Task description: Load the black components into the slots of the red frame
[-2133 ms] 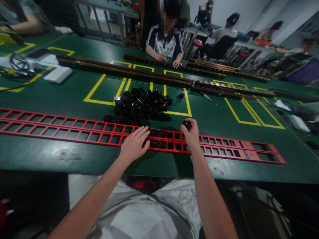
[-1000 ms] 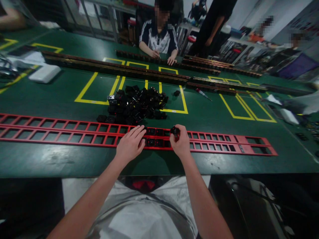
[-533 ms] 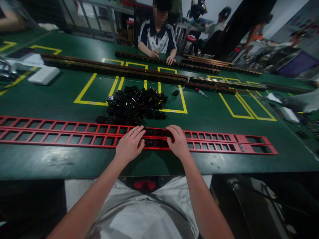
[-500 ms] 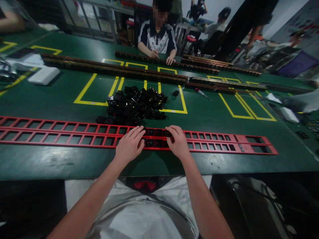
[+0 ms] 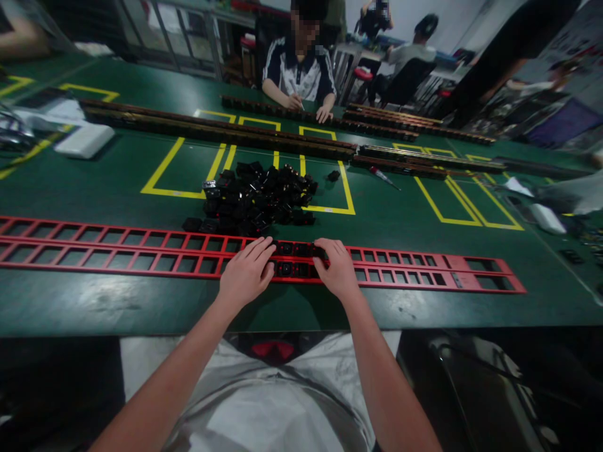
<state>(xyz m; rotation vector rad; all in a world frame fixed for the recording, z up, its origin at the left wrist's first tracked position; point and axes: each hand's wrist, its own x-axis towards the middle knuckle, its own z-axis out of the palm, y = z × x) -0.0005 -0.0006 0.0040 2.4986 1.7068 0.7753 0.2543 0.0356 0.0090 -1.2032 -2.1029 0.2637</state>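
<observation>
A long red frame [image 5: 146, 262] with two rows of square openings lies across the green table in front of me. Several small black blocks [image 5: 286, 270] sit in its openings between my hands. My left hand [image 5: 247, 270] rests on the frame with fingers stretched forward and thumb apart, beside the left end of the black blocks. At their right end, my right hand [image 5: 336, 269] has its fingers bent down on a black block [image 5: 318, 252] in the upper row; the fingertips partly hide it.
Behind the frame lies a heap of black blocks [image 5: 259, 198]. Long dark strips [image 5: 217, 135] and a screwdriver [image 5: 384, 177] lie further back. A white box [image 5: 85, 142] stands at left. Across the table, a person [image 5: 299, 75] works on a dark strip.
The left part of the red frame has shifted very slightly in view. Both hands stay almost where they were. In the background at right, a standing person has moved.
</observation>
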